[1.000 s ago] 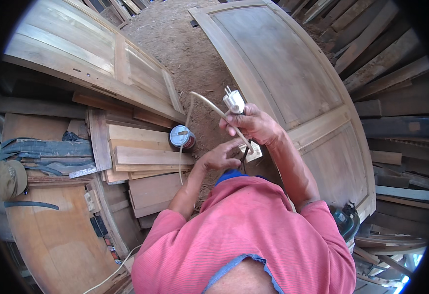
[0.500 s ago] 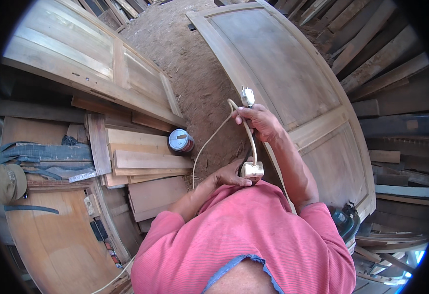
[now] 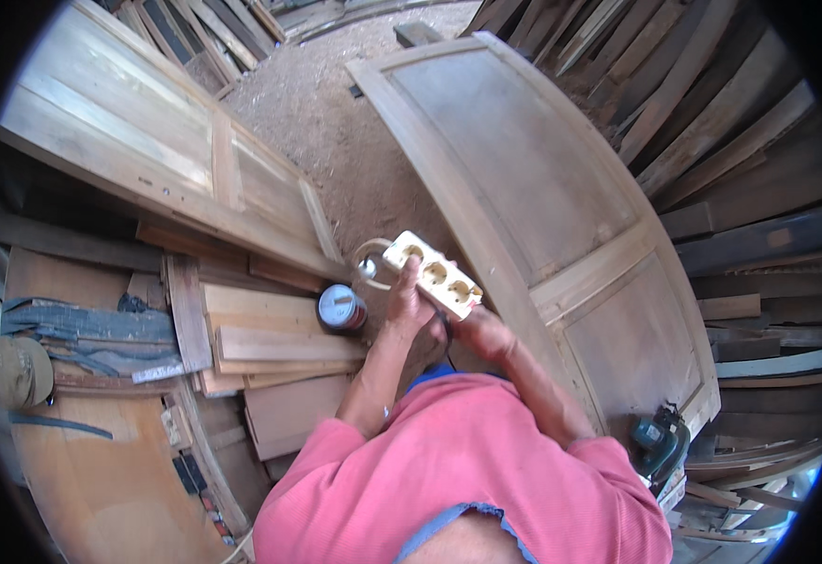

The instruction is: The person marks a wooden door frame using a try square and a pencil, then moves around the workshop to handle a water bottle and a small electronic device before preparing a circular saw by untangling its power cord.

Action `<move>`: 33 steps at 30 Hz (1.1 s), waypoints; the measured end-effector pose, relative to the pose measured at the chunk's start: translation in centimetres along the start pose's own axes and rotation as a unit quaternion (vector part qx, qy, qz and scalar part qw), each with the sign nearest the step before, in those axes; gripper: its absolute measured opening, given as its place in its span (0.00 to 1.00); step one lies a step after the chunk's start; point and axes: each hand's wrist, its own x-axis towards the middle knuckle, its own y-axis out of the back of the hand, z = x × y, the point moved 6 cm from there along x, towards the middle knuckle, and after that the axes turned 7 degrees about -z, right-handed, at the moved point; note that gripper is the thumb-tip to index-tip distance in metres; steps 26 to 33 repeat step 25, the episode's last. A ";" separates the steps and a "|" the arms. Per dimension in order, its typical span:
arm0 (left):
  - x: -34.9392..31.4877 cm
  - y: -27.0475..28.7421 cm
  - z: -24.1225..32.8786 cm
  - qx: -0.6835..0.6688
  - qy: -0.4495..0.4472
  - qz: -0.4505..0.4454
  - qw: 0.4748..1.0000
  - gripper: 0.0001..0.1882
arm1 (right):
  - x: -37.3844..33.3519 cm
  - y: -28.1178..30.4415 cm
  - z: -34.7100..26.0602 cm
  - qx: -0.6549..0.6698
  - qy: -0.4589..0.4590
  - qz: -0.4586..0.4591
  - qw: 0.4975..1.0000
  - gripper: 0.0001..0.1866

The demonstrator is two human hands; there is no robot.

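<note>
A cream power strip (image 3: 436, 274) with three round sockets is tilted in front of my chest, its socket side facing up. My left hand (image 3: 409, 299) is closed around its left side, with the thumb on top near the first socket. A pale cord (image 3: 371, 282) loops out beside the strip's far left end. My right hand (image 3: 482, 335) is closed just below the strip's near right end. Its fingertips are partly hidden and blurred, beside a dark cord (image 3: 446, 340). What it holds is hard to see.
A wooden panel door (image 3: 547, 188) lies to the right, with a green power tool (image 3: 657, 437) at its near end. Another panel door (image 3: 185, 160) stands at left above stacked boards (image 3: 284, 343). Beside them is a lidded can (image 3: 340, 307). Planks (image 3: 712, 103) fill the far right.
The strip has moved from against my chest outward and turned its sockets up. My right hand has come down and nearer; the white plug it held upright no longer shows there.
</note>
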 end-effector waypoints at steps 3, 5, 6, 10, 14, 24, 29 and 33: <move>0.8 1.8 1.2 -0.017 -0.009 0.040 0.999 0.37 | -1.3 -1.6 -3.0 -0.255 -0.038 -0.024 0.966 0.18; 1.2 3.4 1.5 -0.045 -0.043 0.101 0.993 0.41 | -1.7 -3.6 -5.3 -0.277 -0.028 -0.034 0.960 0.17; 1.2 3.1 1.2 -0.049 -0.055 0.102 0.992 0.42 | -1.8 -4.1 -5.9 -0.295 -0.026 -0.045 0.954 0.17; 0.7 -1.0 0.3 -0.219 -0.027 0.023 0.975 0.31 | -2.3 -3.8 -6.2 -0.228 -0.018 -0.086 0.970 0.17; 0.5 0.2 0.0 -0.252 -0.034 0.088 0.963 0.33 | -2.5 -3.5 -5.1 -0.237 -0.052 -0.046 0.969 0.15; -2.3 6.5 -1.0 0.066 0.083 -0.001 0.994 0.41 | -0.5 -3.5 -3.3 -0.174 -0.088 -0.007 0.981 0.18; -3.0 7.2 -0.9 0.113 0.085 0.043 0.989 0.43 | -0.4 -2.9 -3.5 -0.152 -0.072 0.056 0.984 0.18; -3.0 7.2 -0.9 0.113 0.085 0.043 0.989 0.43 | -0.4 -2.9 -3.5 -0.152 -0.072 0.056 0.984 0.18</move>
